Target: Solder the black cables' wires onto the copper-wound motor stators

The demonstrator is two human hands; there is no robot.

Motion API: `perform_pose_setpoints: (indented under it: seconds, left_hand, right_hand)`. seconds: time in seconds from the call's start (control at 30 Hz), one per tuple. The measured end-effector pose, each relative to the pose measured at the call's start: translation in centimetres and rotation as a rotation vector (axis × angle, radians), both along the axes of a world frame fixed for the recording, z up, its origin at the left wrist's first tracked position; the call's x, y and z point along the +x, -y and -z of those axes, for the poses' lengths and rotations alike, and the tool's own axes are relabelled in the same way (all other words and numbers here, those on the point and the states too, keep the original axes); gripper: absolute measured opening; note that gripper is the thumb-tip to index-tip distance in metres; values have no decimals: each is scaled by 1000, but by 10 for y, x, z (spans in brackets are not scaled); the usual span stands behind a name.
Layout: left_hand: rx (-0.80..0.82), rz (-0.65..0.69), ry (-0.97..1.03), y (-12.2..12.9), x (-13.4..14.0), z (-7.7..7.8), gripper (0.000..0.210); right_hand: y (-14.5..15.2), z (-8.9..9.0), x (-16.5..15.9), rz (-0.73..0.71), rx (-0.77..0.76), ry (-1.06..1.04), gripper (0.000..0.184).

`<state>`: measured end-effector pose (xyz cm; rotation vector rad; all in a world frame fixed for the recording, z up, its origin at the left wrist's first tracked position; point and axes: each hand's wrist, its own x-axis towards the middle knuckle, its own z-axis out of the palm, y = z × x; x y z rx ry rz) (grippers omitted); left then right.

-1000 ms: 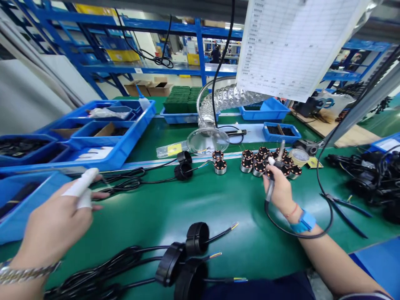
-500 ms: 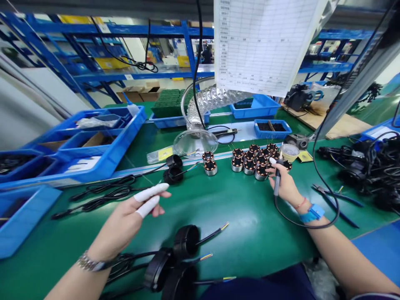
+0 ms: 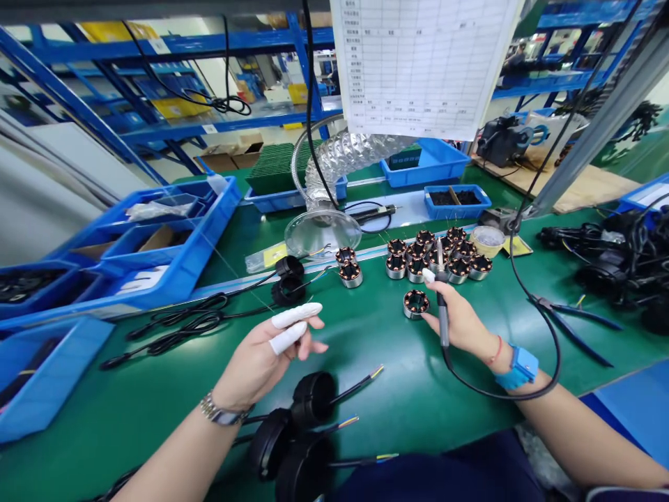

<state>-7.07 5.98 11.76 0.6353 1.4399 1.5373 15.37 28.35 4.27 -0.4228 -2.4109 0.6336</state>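
"What do your hands have?"

"From my far seat, I see my right hand point(image 3: 460, 317) wrapped around a pen-shaped tool point(image 3: 444, 322), its tip pointing away from me. One fingertip seems to touch the lone coil ring point(image 3: 416, 314), which sits on the table point(image 3: 360, 348), right of the clear hood point(image 3: 323, 233) and nearer to me. My left hand point(image 3: 269, 352) is in front of the hood, a bit to its left, fingers loosely bent. A thin strand point(image 3: 227, 261) runs toward it, but I can't tell if it's pinched."

"How do I handle that ring well?"

"Gently, I think. I would slide it flat with one soft finger, so it doesn't tip. I would point the tip away from skin and from the bunched coil rings point(image 3: 417, 266) right of the hood, as it may be hot. I'd watch the cord point(image 3: 559, 348) too, so it doesn't drag."

"And the table and room?"

"The table is green and shiny, so a ring should slide easily, I guess. Two black caps point(image 3: 289, 287) sit in front of the hood, to its left. Pliers point(image 3: 546, 304) lie far to its right. A paper sheet point(image 3: 412, 77) hangs above it, a little right, and a blue rack point(image 3: 261, 40) stands behind it."
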Motion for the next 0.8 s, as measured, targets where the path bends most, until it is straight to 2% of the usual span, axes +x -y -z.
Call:
perform_pose_setpoints:
  seconds: [0.07, 0.17, 0.3, 0.47, 0.67, 0.8]
  left_hand:
    - [-104, 50, -111, -9, 3, 3, 28]
    - [-328, 188, -329, -23, 7, 8, 28]
    - [-412, 304, -539, -42, 14, 12, 28]
    - [-450, 340, -613, -63, 24, 13, 29]
    - [-460, 337, -660, -79, 31, 14, 25]
    - [-492, 319, -587, -81, 30, 18, 22]
  right_hand:
    - [-4, -1, -5, -32, -15, 51, 55]
    - [-1, 1, -14, -107, -48, 81, 52]
    - [22, 6, -21, -212, -77, 85, 51]
    - [45, 10, -21, -277, -134, 89, 49]
    - [45, 12, -21, -281, -141, 89, 48]
    - [45, 11, -20, -288, -148, 89, 47]
